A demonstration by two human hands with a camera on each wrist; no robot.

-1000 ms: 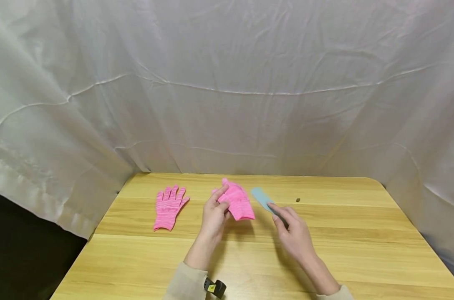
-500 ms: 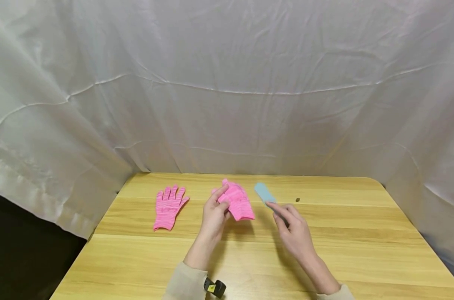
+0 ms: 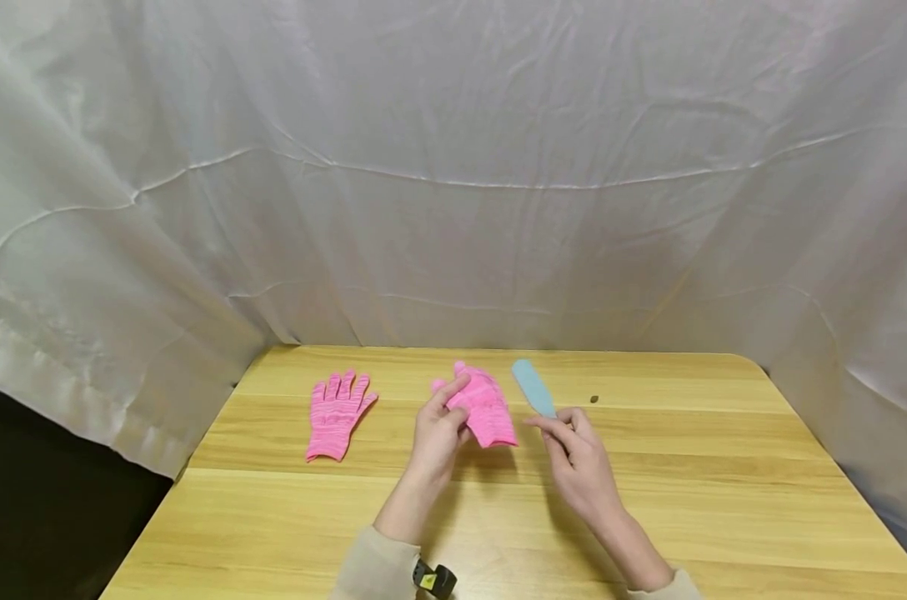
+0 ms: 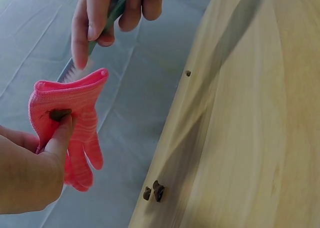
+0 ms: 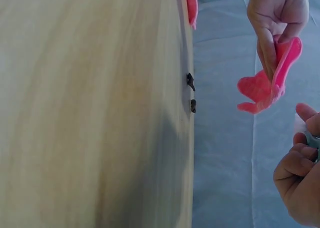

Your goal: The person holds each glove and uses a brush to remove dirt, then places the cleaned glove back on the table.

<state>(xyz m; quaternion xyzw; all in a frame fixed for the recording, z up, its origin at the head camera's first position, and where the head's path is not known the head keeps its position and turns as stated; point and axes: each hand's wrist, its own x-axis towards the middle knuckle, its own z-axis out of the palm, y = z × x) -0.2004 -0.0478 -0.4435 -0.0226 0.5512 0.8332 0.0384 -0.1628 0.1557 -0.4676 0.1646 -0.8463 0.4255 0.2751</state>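
Note:
My left hand [image 3: 437, 437] pinches a pink knitted glove [image 3: 493, 412], thumb on top and its cuff towards the right hand. In the left wrist view a dark brown lump [image 4: 60, 114] shows on the glove beside the thumb tip. My right hand [image 3: 587, 471] grips the handle of a light blue brush [image 3: 532, 386], index finger stretched towards the glove. White bristles [image 4: 79, 72] show just past the cuff in the left wrist view. Brush and glove appear apart in the head view. A second pink glove [image 3: 336, 417] lies flat on the table at left, fingers pointing away.
The wooden table [image 3: 724, 500] reaches back to a grey curtain [image 3: 453, 233]. A small dark bit [image 3: 593, 399] lies on the wood right of the brush. In the left wrist view several dark bits show, among them a dark lump [image 4: 158, 190] near the table edge.
The brush has swung to the right and its head points farther back. My left hand and its glove have shifted slightly right and nearer. The flat glove has stayed put.

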